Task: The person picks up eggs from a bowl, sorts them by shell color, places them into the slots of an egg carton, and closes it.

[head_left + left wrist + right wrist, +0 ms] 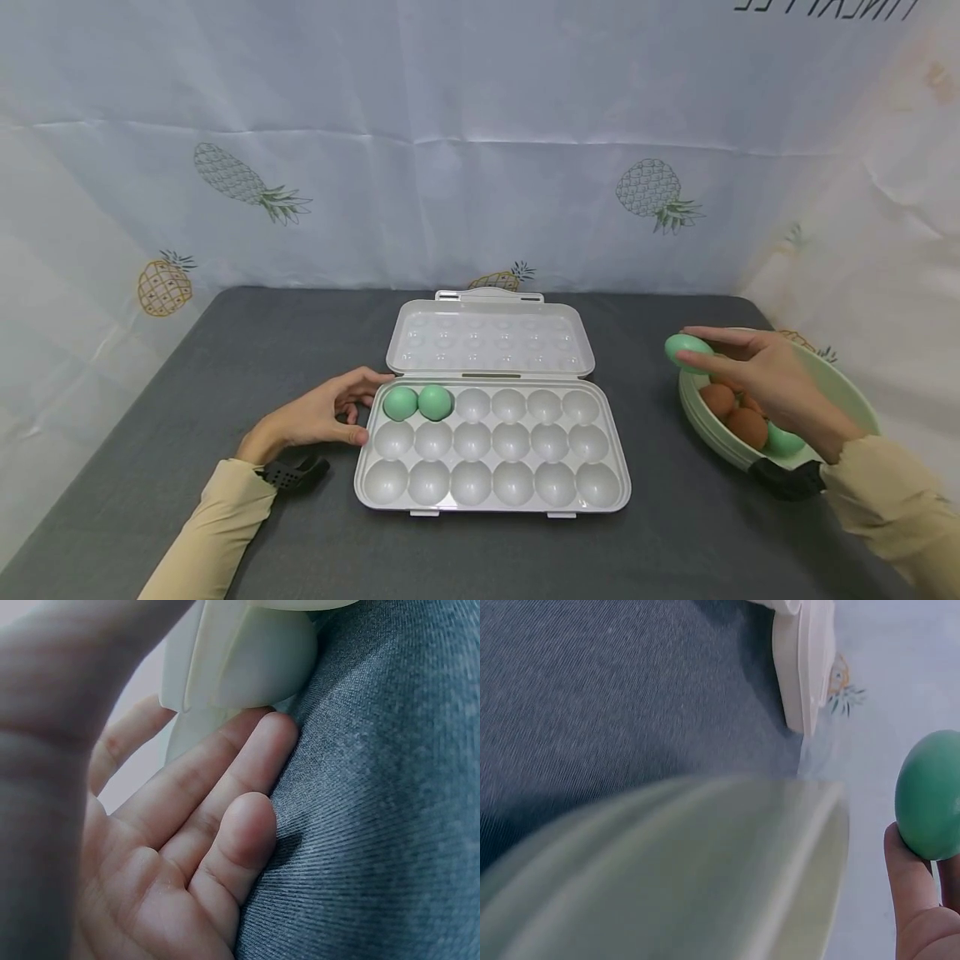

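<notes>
A green egg is pinched between the thumb and fingers of my right hand, above the near-left rim of a pale green bowl. The right wrist view shows the same egg at its right edge, raised past the bowl wall. Inside the bowl are several brown eggs and a green one, partly hidden by my arm. My left hand rests against the left side of an open white egg carton, thumb and index finger touching its edge. Two green eggs occupy its back-left cups.
The carton's lid lies folded back behind the cups. Both stand on a dark grey cloth-covered table. A white curtain printed with pineapples hangs behind the table and along its sides.
</notes>
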`<state>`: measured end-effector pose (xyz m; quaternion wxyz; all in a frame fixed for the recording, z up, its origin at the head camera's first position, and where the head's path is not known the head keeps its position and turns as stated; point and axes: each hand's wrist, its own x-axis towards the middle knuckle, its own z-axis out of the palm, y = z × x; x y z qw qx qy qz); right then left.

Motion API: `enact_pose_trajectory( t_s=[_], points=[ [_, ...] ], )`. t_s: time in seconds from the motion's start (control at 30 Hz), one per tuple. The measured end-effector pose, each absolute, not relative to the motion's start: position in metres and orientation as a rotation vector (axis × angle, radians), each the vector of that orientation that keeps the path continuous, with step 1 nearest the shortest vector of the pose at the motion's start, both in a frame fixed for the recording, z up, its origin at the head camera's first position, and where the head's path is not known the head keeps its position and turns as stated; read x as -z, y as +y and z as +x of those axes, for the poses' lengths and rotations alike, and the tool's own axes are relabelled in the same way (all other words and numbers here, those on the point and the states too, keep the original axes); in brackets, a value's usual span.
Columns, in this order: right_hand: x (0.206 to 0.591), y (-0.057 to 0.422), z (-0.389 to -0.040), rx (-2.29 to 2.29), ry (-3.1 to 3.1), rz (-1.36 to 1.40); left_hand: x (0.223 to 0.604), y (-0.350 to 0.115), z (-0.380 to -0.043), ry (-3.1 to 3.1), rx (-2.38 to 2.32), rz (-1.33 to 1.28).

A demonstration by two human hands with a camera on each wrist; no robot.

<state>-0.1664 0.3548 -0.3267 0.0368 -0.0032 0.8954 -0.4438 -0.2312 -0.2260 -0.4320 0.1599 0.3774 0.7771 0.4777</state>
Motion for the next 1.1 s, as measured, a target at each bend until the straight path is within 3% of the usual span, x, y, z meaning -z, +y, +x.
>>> enact_pose_trajectory(
  t_s=[0.43,1.1],
  points=[
    [0.331,0.324,-0.177,1.341,2.759,-0.108,0.43,-0.225,-0.232,2.226,-1.361,1.062],
    [0.345,0.261,-0.198,1.732,2.558,-0.378,0.433,-0.226,-0.233,2.221,-1.36,1.087]
  ],
)
